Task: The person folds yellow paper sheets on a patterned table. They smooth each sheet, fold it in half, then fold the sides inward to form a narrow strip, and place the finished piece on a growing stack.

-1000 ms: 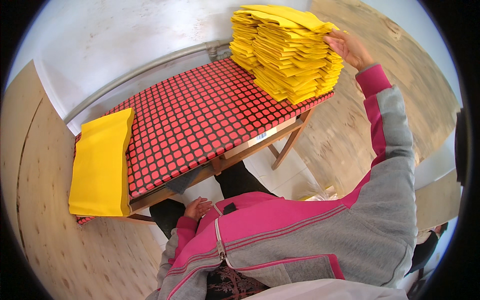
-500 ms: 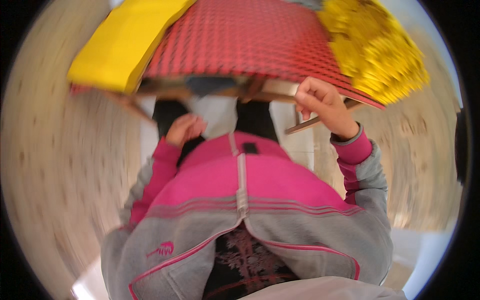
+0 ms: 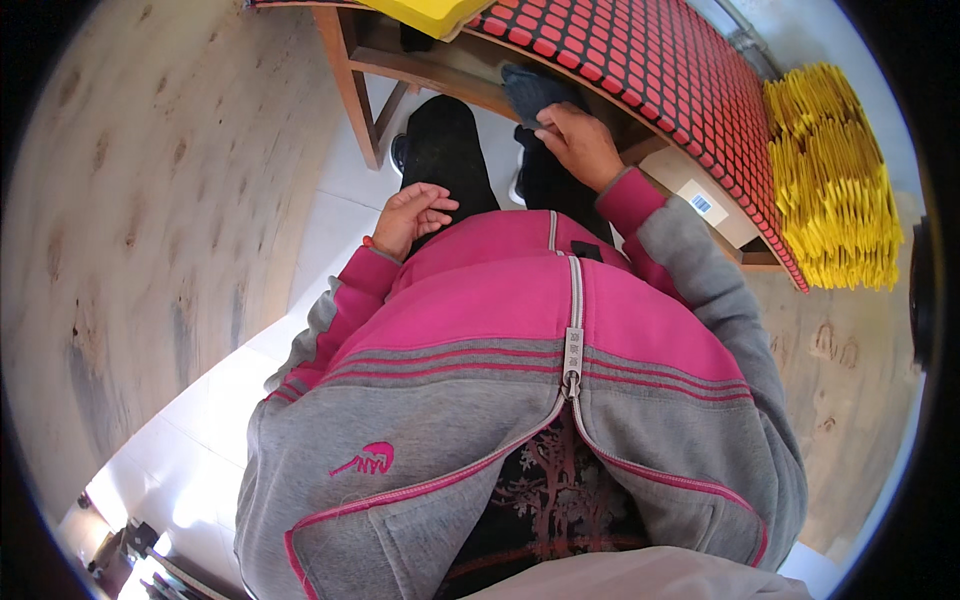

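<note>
My right hand (image 3: 577, 143) reaches down under the table's front edge, above my right knee. Its bent fingers touch a dark blue-grey cloth (image 3: 530, 88); whether they grip it is hidden. On my left thigh rests my left hand (image 3: 410, 215), fingers loosely curled and holding nothing. I wear black trousers and a pink and grey zipped jacket (image 3: 560, 330), which fills the middle of the view.
A wooden table with a red and black checked cover (image 3: 640, 60) stands in front of me. A tall stack of yellow sheets (image 3: 832, 180) sits at its right end, another yellow stack (image 3: 430, 12) at its left. Under it sits a cardboard box (image 3: 700, 195). White floor tiles (image 3: 330, 215) lie below.
The view has swung down from the tabletop to my lap. My right hand left the yellow stack and came down under the table edge to the cloth. The left hand stayed on my thigh.
</note>
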The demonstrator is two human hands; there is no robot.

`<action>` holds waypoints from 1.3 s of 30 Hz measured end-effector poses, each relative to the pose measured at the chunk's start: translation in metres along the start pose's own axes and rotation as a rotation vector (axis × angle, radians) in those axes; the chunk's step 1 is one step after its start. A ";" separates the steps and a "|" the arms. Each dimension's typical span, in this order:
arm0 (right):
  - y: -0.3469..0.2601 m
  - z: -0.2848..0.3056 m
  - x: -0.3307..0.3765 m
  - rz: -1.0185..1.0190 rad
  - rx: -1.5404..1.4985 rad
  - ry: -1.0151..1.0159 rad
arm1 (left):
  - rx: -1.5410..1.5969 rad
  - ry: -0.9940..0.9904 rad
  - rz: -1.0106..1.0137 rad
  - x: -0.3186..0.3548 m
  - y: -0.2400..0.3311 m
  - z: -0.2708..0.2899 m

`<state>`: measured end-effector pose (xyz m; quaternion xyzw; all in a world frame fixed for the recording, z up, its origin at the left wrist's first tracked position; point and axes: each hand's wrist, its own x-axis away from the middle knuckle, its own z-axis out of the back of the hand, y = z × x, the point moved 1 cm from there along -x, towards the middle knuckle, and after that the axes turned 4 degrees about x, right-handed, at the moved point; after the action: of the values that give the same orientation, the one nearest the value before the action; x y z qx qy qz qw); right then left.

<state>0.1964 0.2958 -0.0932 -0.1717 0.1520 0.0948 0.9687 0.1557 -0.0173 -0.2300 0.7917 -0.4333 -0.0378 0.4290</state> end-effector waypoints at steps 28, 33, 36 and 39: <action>0.058 -0.034 -0.019 -0.165 -0.062 -0.076 | 0.111 0.197 -0.003 0.017 0.009 0.014; 0.063 -0.038 -0.024 -0.120 -0.212 0.005 | 0.059 0.194 0.005 0.020 0.007 0.014; 0.066 -0.039 -0.026 -0.120 -0.213 0.022 | 0.042 0.170 -0.009 0.016 0.004 0.017; 0.070 -0.039 -0.026 -0.134 -0.194 0.008 | 0.033 0.132 -0.036 0.008 0.004 0.017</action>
<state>0.1456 0.3428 -0.1406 -0.2748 0.1344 0.0433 0.9511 0.1513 -0.0350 -0.2355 0.8071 -0.3905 0.0142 0.4426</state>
